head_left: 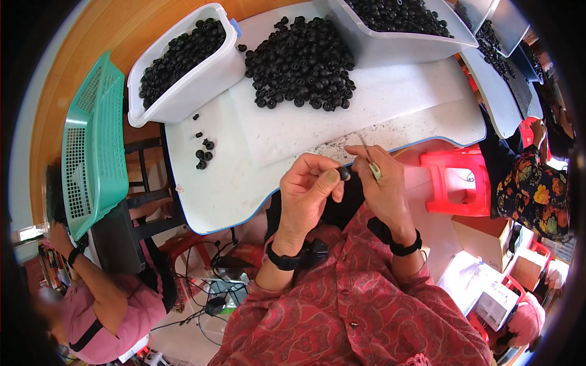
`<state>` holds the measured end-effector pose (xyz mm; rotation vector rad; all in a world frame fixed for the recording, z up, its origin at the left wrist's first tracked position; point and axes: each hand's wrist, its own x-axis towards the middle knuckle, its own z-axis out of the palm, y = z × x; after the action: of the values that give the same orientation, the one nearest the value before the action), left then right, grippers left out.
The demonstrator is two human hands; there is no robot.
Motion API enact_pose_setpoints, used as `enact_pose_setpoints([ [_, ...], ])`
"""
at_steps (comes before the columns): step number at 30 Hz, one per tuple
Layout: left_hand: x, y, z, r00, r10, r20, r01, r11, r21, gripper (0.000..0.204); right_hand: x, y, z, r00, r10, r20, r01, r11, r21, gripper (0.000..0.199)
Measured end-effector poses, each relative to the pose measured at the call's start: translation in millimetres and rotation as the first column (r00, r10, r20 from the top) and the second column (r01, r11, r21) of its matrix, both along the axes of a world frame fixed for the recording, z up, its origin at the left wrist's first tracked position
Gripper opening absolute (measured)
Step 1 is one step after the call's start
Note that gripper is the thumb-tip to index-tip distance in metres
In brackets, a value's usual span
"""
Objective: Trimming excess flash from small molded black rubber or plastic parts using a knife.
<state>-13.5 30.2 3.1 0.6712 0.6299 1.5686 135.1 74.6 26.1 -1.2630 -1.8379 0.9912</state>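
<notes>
Between the thumb and fingers of my left hand point(308, 189) is a small round black rubber part point(343, 174). My right hand point(386, 189) is closed around a slim tool point(374, 169) with a pale green handle and a thin metal end pointing up and away. Its fingers are right beside the black part; whether they touch it I cannot tell. Both hands are over the near edge of the white table point(226, 189). Beyond them lies a large heap of similar black parts point(302, 64). Several loose black pieces point(204, 154) lie apart on the left of the tabletop.
A white tub point(210, 82) of black parts stands back left, and a grey bin point(403, 49) of them back right. Dark crumbs point(348, 146) litter the table. A green basket point(94, 146) and a person in pink point(116, 305) are left; a red stool point(458, 183) is right.
</notes>
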Motion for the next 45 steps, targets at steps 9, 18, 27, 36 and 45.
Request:
enact_pose_setpoints([
  [9, 1.1, 1.3, -4.4, 0.996, 0.041, 0.082, -0.031, 0.992, -0.121, 0.009, -4.1, -8.8, 9.2, 0.792, -0.001, -0.611, -0.291, 0.879, -0.377, 0.025],
  [18, 1.9, 1.6, -0.9, 0.995, 0.070, 0.077, -0.058, 0.986, -0.156, 0.009, -13.0, -12.7, -2.3, 0.852, -0.038, -0.522, -0.021, 0.994, -0.107, 0.016],
  [27, 1.0, 2.3, -1.1, 0.996, 0.074, 0.053, -0.064, 0.985, -0.162, 0.008, -15.9, -12.3, 2.8, 0.851, -0.053, -0.522, -0.090, 0.966, -0.244, 0.015],
  [36, 3.6, 3.6, -0.1, 0.996, 0.067, 0.063, -0.051, 0.973, -0.224, 0.009, -17.4, -13.9, -8.7, 0.837, -0.021, -0.546, -0.043, 0.994, -0.104, 0.020],
  [45, 6.7, 4.2, -2.4, 0.984, 0.172, 0.053, -0.148, 0.942, -0.302, 0.010, -27.3, -13.9, -6.8, 0.833, -0.069, -0.549, 0.001, 0.992, -0.124, 0.009],
])
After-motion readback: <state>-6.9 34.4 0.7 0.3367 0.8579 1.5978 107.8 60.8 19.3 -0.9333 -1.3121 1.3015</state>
